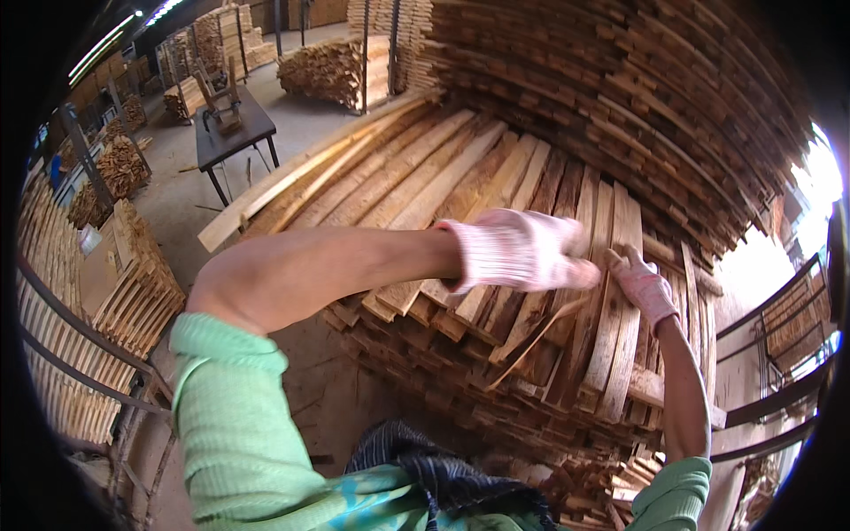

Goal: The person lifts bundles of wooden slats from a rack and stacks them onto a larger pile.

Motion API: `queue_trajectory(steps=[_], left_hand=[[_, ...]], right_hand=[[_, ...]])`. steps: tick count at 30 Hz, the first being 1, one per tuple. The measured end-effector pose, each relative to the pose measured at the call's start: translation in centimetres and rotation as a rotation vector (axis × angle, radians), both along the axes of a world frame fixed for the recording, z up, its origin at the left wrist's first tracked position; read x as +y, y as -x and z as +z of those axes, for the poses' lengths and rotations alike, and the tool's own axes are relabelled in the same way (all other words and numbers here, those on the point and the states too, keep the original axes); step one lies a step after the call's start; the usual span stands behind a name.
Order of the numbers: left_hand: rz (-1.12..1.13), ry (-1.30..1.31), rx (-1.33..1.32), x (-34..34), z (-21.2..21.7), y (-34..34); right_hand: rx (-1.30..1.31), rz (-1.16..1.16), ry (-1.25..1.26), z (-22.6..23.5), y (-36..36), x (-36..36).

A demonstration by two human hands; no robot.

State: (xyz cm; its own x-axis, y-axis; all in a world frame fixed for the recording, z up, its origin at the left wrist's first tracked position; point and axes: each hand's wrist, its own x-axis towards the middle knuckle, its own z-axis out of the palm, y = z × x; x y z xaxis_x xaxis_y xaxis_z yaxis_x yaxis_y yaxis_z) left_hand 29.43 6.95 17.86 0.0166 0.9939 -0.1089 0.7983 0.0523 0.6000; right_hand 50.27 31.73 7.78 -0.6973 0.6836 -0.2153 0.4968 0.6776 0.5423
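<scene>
A wide stack of rough wooden slats [425, 199] lies before me, its top layer running side by side. My left hand [527, 250], in a pink-and-white knit glove, reaches across above the slats. Motion smears its fingers, so their grip is unclear. A thin wood strip [540, 338] lies slanted over the slats, its upper end just below that hand. My right hand [642, 285], gloved alike, is on the right part of the stack. Its bent fingers close on the edge of a long slat [624, 310].
A tall wall of stacked boards [611, 97] rises behind the slats. At the far left stands a dark table [235, 133] with a wooden piece on it. More stacked wood [142, 274] lies at left, beside curved dark rails [80, 327]. Metal rails [770, 403] are at right.
</scene>
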Motion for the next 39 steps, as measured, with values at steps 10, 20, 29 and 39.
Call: queue_trajectory(steps=[10, 20, 29, 39], left_hand=[[0.549, -0.239, 0.885, -5.8, -8.7, 28.4], [0.564, -0.121, 0.649, -0.2, -6.0, 28.6], [0.562, -0.607, -0.476, -12.4, -0.5, 13.0], [0.687, -0.841, -0.993, -22.1, -8.2, -4.1]], right_hand=[[0.711, -0.228, 0.363, 0.1, 0.5, -1.2], [0.568, -0.678, 0.025, -0.7, -21.2, -0.5], [1.059, 0.065, 0.062, -0.5, -17.7, -0.3], [0.509, 0.297, 0.261, 3.5, 5.0, -6.8]])
